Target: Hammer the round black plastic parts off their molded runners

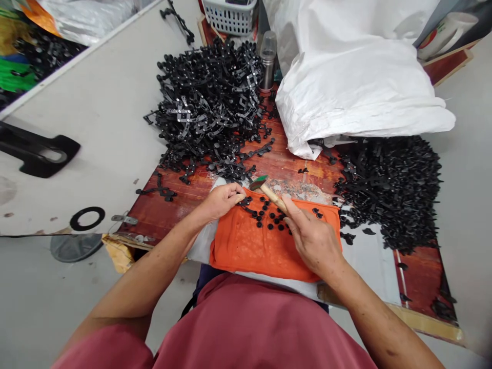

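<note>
My right hand (pixel 313 233) is closed around the wooden handle of a hammer (pixel 273 198), whose head has a green face and points up and left. Close to the hammer head, my left hand (pixel 224 201) pinches a small black linked plastic part (pixel 245 202) at the upper left of an orange cloth (pixel 246 246). Several small round black caps (pixel 270 226) lie scattered on the cloth between my hands. The far end of the part under my left fingertips is hidden.
A big heap of black linked parts (pixel 211 102) rises behind my left hand. At the right, a pile of small black pieces (pixel 395 189) spills from under a white sack (pixel 357 87). A steel bottle (pixel 268 61) and grey basket (pixel 230 18) stand at the back.
</note>
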A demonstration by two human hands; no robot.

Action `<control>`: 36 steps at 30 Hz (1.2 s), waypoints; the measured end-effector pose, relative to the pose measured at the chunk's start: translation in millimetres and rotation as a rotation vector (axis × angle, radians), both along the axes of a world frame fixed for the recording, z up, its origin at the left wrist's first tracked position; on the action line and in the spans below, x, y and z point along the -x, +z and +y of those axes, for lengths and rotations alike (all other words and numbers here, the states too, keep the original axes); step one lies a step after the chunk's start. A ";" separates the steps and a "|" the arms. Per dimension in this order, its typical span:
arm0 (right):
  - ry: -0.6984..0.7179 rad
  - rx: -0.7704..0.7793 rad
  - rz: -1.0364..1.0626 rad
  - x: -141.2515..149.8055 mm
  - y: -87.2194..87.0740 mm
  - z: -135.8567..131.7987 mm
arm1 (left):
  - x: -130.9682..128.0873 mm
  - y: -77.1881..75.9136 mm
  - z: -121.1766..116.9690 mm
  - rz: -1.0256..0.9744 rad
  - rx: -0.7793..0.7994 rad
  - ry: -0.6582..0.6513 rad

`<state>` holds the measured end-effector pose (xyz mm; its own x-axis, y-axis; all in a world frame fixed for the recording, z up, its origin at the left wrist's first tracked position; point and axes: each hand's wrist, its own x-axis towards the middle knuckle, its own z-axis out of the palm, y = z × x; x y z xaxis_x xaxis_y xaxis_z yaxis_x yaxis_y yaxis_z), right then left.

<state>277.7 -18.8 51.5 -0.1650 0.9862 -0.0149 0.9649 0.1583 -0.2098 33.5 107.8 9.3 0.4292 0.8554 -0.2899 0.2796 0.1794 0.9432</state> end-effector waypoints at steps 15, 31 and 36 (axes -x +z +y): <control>-0.051 -0.011 0.143 -11.7 -13.7 -7.6 | 0.9 3.3 -5.9 -0.074 0.020 0.038; -0.019 0.096 -0.037 -8.0 -2.1 -4.3 | -2.0 2.0 -4.2 -0.031 0.010 0.019; -0.026 0.129 -0.108 -6.2 -1.4 -2.9 | -0.5 1.8 -3.4 -0.031 0.024 0.029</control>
<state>283.9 -21.7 50.0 -0.1298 0.9789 -0.1576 0.9863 0.1112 -0.1217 34.0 104.4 11.1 0.4132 0.8606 -0.2978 0.2445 0.2101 0.9466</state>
